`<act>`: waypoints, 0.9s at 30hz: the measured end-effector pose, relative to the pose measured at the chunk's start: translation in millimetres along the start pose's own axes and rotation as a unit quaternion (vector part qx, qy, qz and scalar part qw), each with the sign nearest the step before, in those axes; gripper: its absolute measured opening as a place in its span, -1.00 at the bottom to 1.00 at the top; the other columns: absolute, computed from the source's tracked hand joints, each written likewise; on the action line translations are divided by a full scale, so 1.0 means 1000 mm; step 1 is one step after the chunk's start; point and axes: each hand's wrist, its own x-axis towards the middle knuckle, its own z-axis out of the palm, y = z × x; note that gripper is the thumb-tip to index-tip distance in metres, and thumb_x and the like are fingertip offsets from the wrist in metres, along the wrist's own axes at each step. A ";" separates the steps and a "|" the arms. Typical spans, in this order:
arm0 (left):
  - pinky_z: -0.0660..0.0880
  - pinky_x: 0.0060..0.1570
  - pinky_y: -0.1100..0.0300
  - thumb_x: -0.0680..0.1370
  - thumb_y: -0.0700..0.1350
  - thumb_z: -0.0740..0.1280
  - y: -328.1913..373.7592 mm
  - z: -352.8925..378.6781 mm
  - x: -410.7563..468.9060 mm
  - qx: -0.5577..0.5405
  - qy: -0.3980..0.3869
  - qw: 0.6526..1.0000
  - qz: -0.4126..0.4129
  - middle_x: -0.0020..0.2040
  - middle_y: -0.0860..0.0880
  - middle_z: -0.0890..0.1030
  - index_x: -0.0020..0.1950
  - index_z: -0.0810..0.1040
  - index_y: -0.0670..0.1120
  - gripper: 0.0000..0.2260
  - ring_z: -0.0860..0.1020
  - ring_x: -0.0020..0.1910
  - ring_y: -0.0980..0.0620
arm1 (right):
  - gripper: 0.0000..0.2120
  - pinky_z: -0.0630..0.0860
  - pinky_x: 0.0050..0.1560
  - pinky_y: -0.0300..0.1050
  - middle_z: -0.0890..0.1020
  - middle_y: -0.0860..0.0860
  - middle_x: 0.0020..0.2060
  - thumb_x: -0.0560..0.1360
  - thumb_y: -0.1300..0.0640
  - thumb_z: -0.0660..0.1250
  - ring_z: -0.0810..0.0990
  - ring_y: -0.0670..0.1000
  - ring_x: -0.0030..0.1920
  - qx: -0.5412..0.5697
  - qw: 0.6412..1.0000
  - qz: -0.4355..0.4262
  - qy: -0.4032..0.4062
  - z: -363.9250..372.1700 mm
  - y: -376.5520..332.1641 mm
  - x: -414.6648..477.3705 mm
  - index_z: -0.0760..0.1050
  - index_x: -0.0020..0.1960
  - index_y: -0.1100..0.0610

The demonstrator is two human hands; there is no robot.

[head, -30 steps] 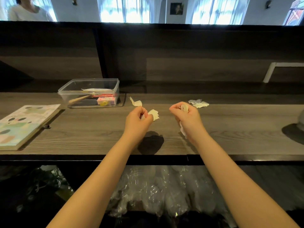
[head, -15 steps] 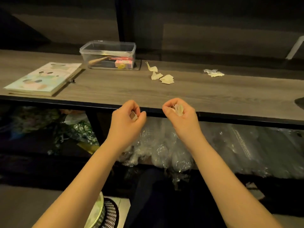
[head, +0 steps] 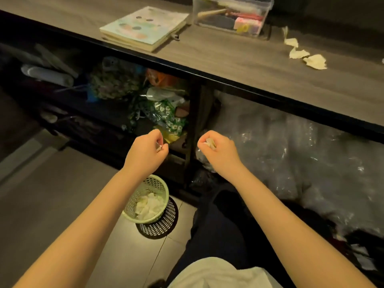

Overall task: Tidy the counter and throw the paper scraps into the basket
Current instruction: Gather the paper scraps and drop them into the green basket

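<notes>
**Scraps in both hands**

The left hand [head: 145,151] pinches a paper scrap [head: 159,148]; the right hand [head: 219,151] curls round a second scrap [head: 210,143]. Below the left wrist stands the green basket [head: 133,197], crumpled paper [head: 150,204] inside. Three loose scraps [head: 305,57] lie on the counter [head: 228,57].

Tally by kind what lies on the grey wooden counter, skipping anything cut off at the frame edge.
Torn cream paper scraps: 3
Pale illustrated book: 1
Clear plastic box holding stationery: 1
Total: 5
</notes>
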 end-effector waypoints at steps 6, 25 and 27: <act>0.33 -0.32 0.08 0.53 -0.13 0.27 -0.090 0.010 -0.011 0.079 -0.036 0.991 -0.104 -0.34 -0.01 0.42 -0.16 0.36 -0.13 -0.87 0.45 -0.26 -0.08 | -0.89 0.53 -0.06 0.02 0.62 0.04 -0.11 0.56 0.08 0.20 0.56 0.06 -0.10 -0.091 0.989 -0.018 -0.113 0.074 0.008 0.028 0.51 -0.05 0.02; 0.45 -0.17 0.06 0.52 -0.14 0.24 -0.257 0.108 -0.031 0.152 -0.244 0.922 -0.261 0.01 -0.16 0.57 0.08 0.43 -0.19 -0.81 0.55 -0.02 -0.16 | -0.74 0.45 -0.07 -0.02 0.58 0.13 0.12 0.57 0.09 0.18 0.56 0.19 0.10 -0.316 0.880 0.040 -0.352 0.240 0.098 0.108 0.42 0.23 0.09; 0.47 -0.14 0.05 0.52 -0.13 0.25 -0.267 0.122 -0.031 0.137 -0.252 0.916 -0.282 0.02 -0.16 0.57 0.06 0.43 -0.18 -0.83 0.55 -0.01 -0.16 | -0.74 0.49 -0.04 0.00 0.60 0.12 0.11 0.55 0.12 0.20 0.57 0.18 0.09 -0.306 0.881 0.046 -0.359 0.250 0.110 0.112 0.43 0.22 0.11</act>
